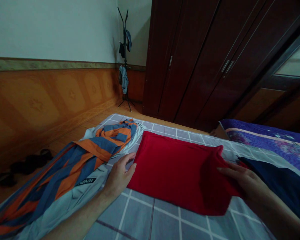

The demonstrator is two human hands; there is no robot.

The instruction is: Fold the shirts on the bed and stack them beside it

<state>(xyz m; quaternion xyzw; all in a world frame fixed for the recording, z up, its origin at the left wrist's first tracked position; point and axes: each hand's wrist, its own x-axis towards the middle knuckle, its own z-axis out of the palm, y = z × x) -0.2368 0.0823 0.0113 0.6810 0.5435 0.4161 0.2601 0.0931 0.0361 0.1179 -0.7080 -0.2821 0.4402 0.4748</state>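
A red cloth, folded into a rough rectangle, lies on the grey checked bedspread. My left hand is at its left edge, thumb and fingers apart, with nothing gripped between them. At the right end my right hand has its fingers closed on the red cloth, which is bunched and slightly raised there. Part of that hand's grip is hidden by shadow and fabric.
Left of the cloth lies an orange and blue striped garment on pale grey fabric. A dark blue garment sits at the right. Beyond are a purple mattress, a wardrobe and a coat stand. Dark footwear rests on the floor.
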